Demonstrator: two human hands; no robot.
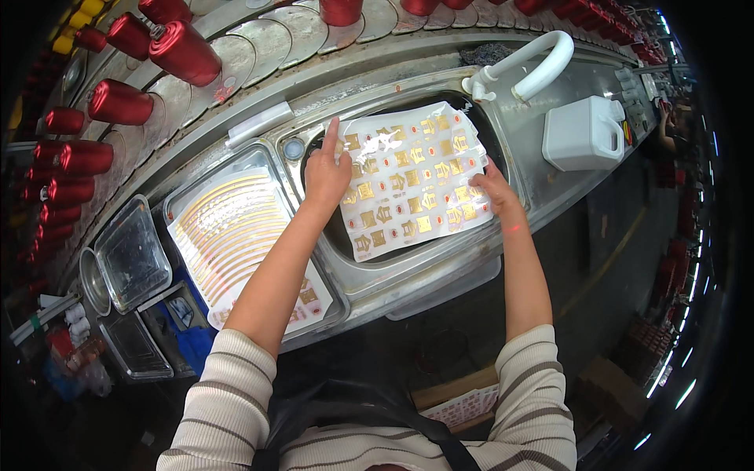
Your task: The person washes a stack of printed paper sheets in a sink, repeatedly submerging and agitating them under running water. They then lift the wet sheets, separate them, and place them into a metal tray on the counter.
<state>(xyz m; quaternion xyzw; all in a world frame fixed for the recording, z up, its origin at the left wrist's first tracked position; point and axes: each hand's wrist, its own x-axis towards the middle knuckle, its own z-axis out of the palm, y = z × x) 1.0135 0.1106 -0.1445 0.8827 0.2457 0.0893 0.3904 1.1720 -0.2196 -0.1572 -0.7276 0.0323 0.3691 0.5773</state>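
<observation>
A white sheet of decals (412,184) with gold shapes and small red marks is stretched over the sink basin (334,228). Its surface looks wet and shiny. My left hand (328,174) grips the sheet's left edge, with the index finger pointing toward the far side. At the right edge, my right hand (495,191) pinches the sheet with the thumb on top; its other fingers are partly hidden underneath. Left of the sink, a second sheet (228,235) with curved gold bands lies on a metal tray (339,302), partly covered by my left forearm.
A white faucet (546,59) arches over the sink's far right corner. To the right stands a white jug (581,133). Red containers (184,53) sit on a track of round metal plates (271,51) beyond the counter. Clear trays (133,251) are at the left.
</observation>
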